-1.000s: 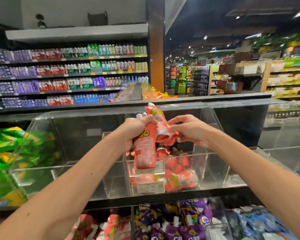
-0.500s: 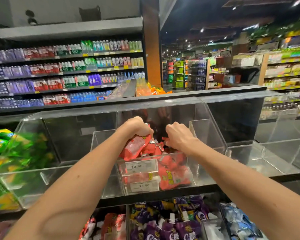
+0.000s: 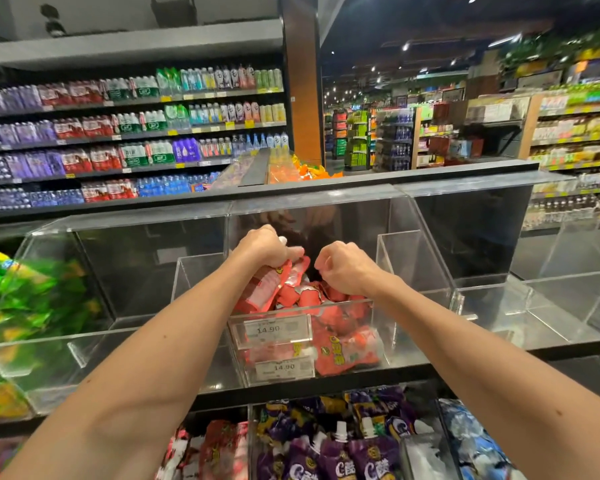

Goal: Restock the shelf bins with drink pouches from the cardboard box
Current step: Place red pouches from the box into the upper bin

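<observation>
A clear acrylic bin in the middle of the shelf holds a pile of red drink pouches, with two 14.90 price labels on its front. My left hand is over the back left of the bin and grips a bunch of red pouches that slant down onto the pile; a white cap shows by its knuckles. My right hand hovers just right of it above the pile, fingers curled, with no pouch showing in them. The cardboard box is out of view.
Green pouches fill the acrylic bin on the left. The acrylic bins on the right hold nothing. On the shelf below lie red, purple and blue pouches. Shelves of bottled drinks stand behind.
Both hands have come down from in front of the bin into it. The pouch my right hand held is now out of it. My left hand's pouches have tipped onto the pile.
</observation>
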The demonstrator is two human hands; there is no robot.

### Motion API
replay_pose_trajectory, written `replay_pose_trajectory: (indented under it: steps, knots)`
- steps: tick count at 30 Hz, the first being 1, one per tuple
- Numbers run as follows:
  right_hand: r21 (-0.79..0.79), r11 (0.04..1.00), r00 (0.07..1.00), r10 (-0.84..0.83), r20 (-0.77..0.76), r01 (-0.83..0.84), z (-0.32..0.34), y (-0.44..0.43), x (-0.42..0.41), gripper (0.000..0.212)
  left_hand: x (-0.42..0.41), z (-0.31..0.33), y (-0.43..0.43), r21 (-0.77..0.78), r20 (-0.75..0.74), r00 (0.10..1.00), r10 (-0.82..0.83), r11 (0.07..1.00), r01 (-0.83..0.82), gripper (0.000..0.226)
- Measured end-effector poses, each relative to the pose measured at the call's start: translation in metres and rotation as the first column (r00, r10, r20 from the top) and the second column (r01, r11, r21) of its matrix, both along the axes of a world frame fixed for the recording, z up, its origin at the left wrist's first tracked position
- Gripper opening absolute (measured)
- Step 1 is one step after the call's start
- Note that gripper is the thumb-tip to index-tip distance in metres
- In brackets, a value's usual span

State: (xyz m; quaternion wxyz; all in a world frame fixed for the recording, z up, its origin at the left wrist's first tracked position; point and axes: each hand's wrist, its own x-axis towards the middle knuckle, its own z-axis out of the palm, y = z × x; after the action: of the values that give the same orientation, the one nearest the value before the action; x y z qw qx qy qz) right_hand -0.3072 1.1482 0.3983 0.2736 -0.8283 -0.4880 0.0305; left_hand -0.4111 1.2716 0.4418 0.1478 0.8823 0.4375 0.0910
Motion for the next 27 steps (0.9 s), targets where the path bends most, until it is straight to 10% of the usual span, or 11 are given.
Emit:
replay_pose_trajectory:
  steps: [7,11,14,19,27]
  knots:
    - [0.415,0.905,0.824,0.302,-0.479,-0.091,0.021,-0.015,-0.015,0.017,-0.015,0.024,-0.021,0.067,0.591,0.788,-0.172,0.984,0.165,0.06]
    - [0.417,0.895,0.843,0.341,-0.415,-0.157,0.027,-0.022,-0.021,0.019,-0.02,0.024,-0.034,-0.225,0.783,0.621,0.033,0.946,0.234,0.056]
    - [0.373,0.92,0.903,0.254,-0.347,-0.116,0.03,-0.024,-0.013,0.022,-0.024,0.021,-0.042,-0.441,0.766,0.633,0.109,0.806,0.395,0.062]
    - [0.129,0.978,0.973,0.182,-0.144,-0.164,0.047,-0.044,0.001,0.028,-0.045,0.013,-0.034,-0.265,0.708,0.682,-0.183,0.827,0.496,0.04]
    - [-0.606,0.771,0.958,0.282,0.052,-0.195,0.047,-0.022,-0.006,0.02,-0.031,-0.017,-0.04,-0.024,-0.016,0.876,-0.482,0.876,0.481,0.014]
